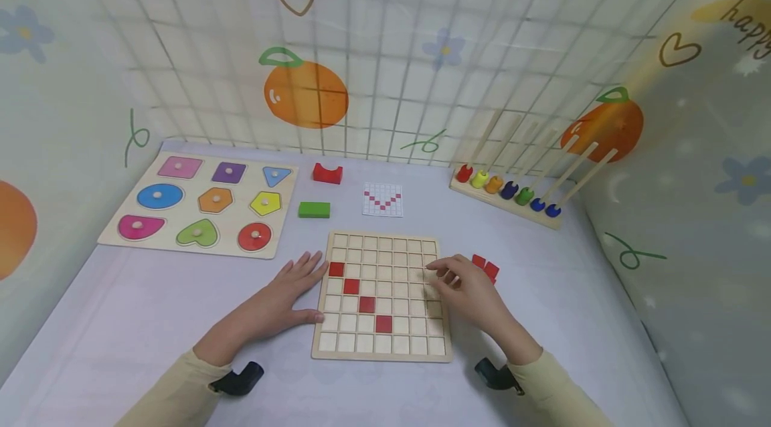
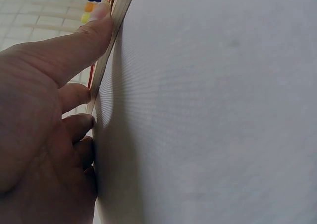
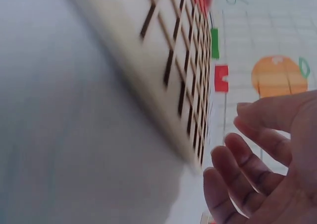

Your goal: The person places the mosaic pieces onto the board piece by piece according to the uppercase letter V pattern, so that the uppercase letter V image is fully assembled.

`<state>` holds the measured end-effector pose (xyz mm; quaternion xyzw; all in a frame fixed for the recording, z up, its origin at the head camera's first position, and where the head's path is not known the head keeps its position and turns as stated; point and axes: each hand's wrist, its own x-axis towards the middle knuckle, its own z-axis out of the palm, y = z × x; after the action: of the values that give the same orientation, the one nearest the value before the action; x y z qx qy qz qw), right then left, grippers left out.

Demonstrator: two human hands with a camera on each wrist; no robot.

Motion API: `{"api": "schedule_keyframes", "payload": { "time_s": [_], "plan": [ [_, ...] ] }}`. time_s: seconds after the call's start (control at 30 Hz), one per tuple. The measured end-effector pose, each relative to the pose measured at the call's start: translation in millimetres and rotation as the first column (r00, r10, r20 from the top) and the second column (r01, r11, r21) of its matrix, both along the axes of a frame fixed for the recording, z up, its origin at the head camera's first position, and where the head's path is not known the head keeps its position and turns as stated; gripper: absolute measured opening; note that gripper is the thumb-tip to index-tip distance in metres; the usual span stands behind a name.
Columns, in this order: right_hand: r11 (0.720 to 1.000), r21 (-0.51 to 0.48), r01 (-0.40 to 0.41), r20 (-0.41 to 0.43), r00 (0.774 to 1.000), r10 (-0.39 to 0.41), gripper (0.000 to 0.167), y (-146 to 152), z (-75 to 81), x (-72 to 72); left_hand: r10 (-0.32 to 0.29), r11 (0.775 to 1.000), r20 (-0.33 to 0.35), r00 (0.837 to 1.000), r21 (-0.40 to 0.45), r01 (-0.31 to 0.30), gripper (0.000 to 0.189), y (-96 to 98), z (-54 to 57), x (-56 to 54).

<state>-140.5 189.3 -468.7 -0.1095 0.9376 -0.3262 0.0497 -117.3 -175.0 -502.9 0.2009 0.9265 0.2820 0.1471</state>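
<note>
A wooden grid board [image 1: 322,347] lies on the table, with several red square tiles [image 1: 367,304] set in its cells in a diagonal from the left edge down towards the lower middle. Fingers spread, my left hand [image 1: 280,300] rests at the board's left edge, its thumb and fingertips touching the rim. My right hand [image 1: 472,293] hovers over the board's right side, fingers loosely bent. In the right wrist view, nothing shows between the thumb and fingertips [image 3: 225,157]. Partly hidden behind that hand, a few loose red tiles [image 1: 490,271] lie right of the board.
Behind the board lie a pattern card [image 1: 382,207] with a red V of squares, a green block [image 1: 314,210] and a red notched block [image 1: 328,174]. A shape puzzle board [image 1: 229,249] is at back left. A peg stand [image 1: 512,205] with coloured beads stands at back right.
</note>
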Motion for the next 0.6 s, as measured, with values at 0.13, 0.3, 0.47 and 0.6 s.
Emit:
{"api": "schedule_keyframes", "payload": {
  "time_s": [0.13, 0.3, 0.47, 0.6],
  "plan": [
    [1.000, 0.020, 0.005, -0.051, 0.999, -0.004, 0.023, 18, -2.6, -2.7, -0.001, 1.000, 0.000, 1.000, 0.000, 0.001, 0.096, 0.3, 0.6, -0.2],
    [0.997, 0.061, 0.042, -0.078, 0.996, -0.037, 0.023, 39, -6.4, -5.9, 0.003, 1.000, 0.005, 1.000, -0.002, -0.003, 0.096, 0.4, 1.5, 0.0],
    [0.991, 0.080, 0.111, -0.045, 0.993, -0.107, 0.025, 58, -9.4, -6.1, 0.007, 1.000, 0.011, 1.000, -0.003, -0.007, 0.097, 0.6, 1.9, -0.1],
    [0.983, 0.092, 0.156, -0.009, 0.988, -0.156, 0.026, 70, -10.8, -4.9, 0.009, 1.000, 0.012, 1.000, 0.001, -0.009, 0.096, 1.3, 3.5, 0.4]
  ]
}}
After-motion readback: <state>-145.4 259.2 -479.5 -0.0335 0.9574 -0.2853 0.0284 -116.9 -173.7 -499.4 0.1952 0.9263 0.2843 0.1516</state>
